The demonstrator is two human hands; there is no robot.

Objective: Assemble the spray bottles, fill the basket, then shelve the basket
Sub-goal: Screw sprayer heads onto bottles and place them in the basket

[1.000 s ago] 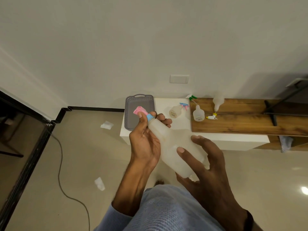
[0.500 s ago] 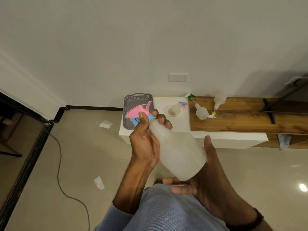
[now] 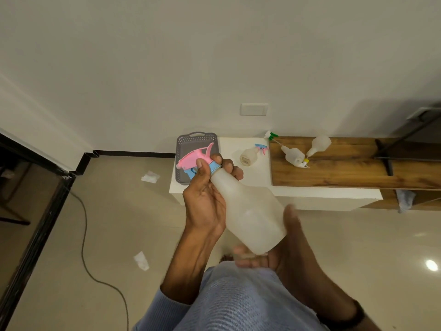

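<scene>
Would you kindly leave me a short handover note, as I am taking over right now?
Left hand: grips the large bottle at its neck, thumb on the blue collar of the pink trigger head.
Right hand: holds the bottle's base; blurred.
Grey basket: on the white counter; three small bottles lie to its right.
Done: head sits on the large bottle; tightness unclear.
Left: finish the bottles, fill the basket, shelve it.

white bench [image 3: 310, 193] | grey basket [image 3: 196, 134]: left of wooden board [image 3: 346, 173] | blue-headed spray bottle [image 3: 249, 155]: just left | green-headed bottle [image 3: 293, 154], yellow-headed bottle [image 3: 319, 144]: on board
</scene>
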